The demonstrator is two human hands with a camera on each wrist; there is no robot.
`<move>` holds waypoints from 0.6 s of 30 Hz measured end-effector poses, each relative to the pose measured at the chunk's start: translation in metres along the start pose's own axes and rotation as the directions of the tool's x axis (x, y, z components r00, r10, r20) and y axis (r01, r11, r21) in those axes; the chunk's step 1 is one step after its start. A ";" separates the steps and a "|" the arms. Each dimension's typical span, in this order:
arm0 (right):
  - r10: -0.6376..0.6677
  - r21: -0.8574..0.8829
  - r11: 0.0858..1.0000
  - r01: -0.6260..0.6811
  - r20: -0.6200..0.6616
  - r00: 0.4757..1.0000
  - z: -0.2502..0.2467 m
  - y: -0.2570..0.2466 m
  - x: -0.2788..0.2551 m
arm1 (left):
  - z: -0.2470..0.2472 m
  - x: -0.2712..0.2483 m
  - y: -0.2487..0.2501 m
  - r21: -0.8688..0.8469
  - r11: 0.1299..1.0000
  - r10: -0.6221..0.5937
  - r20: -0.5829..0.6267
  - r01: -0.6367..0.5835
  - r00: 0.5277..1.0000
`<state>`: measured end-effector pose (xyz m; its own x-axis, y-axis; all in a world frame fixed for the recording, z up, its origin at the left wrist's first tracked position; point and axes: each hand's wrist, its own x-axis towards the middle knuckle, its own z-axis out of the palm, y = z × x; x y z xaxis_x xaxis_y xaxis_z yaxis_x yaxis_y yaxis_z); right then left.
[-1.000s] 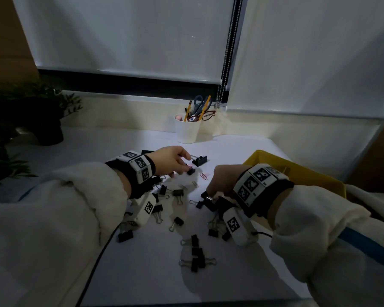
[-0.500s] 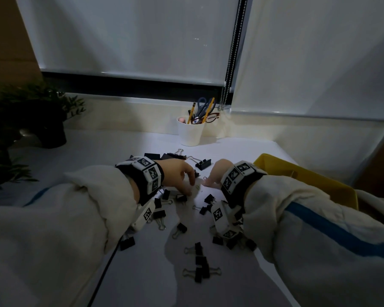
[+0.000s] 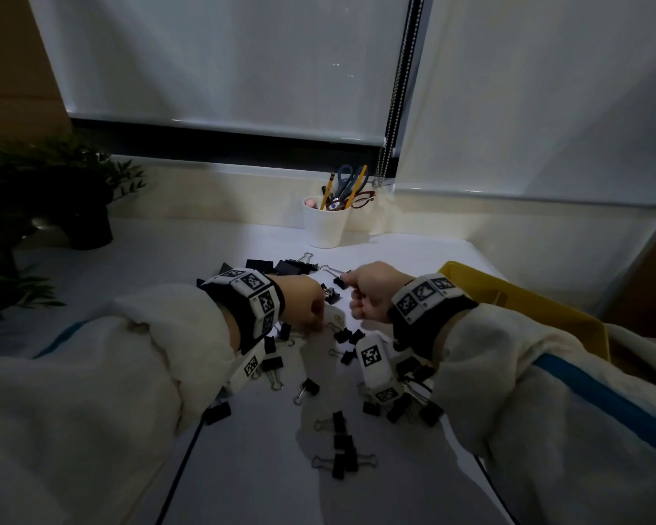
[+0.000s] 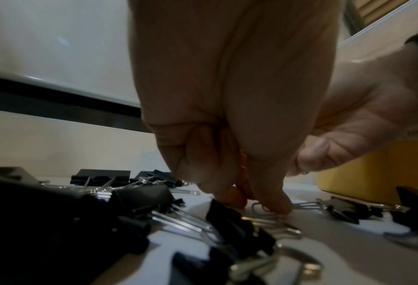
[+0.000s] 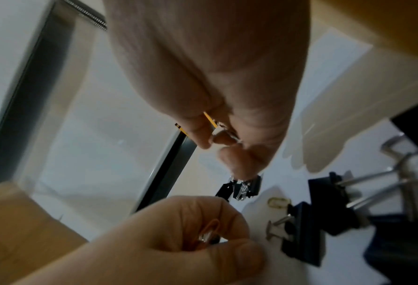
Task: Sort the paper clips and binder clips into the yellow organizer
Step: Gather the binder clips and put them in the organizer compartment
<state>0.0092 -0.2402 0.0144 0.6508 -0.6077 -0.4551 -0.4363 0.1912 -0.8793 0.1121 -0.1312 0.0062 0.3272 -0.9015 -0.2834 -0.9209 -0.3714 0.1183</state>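
Several black binder clips lie scattered on the white table, with a few paper clips among them. My left hand reaches down with curled fingers and pinches a silver paper clip on the table; an orange clip shows inside its fingers. My right hand pinches a small black binder clip just above the table, close to the left hand. The yellow organizer stands to the right, behind my right wrist; its inside is hidden.
A white cup with pencils and scissors stands at the back by the window sill. A dark potted plant is at the far left. Larger binder clips lie beyond my hands. A black cable runs under my left sleeve.
My right hand moved from the near clips toward the left hand and now pinches a small binder clip. My left hand drew back from its far reach and went down onto the paper clips.
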 end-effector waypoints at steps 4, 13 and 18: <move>-0.069 0.438 0.899 -0.016 0.178 0.982 -0.007 -0.003 -0.003 | -0.004 -0.002 -0.004 -0.070 0.998 0.003 -0.057 -0.007 0.998; -0.068 0.014 0.998 0.068 0.005 0.998 -0.015 0.002 -0.004 | -0.016 -0.003 -0.013 -0.998 -0.056 -0.296 0.034 0.019 0.954; -0.154 -0.452 0.886 0.103 -0.078 0.985 -0.006 0.008 -0.003 | -0.022 -0.002 -0.015 -0.947 -0.320 -0.243 0.092 0.010 0.966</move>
<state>0.0000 -0.2411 0.0092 0.6599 -0.6882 -0.3016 -0.6006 -0.2419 -0.7620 0.1301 -0.1289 0.0259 0.5201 -0.7599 -0.3901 0.4985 -0.1008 0.8610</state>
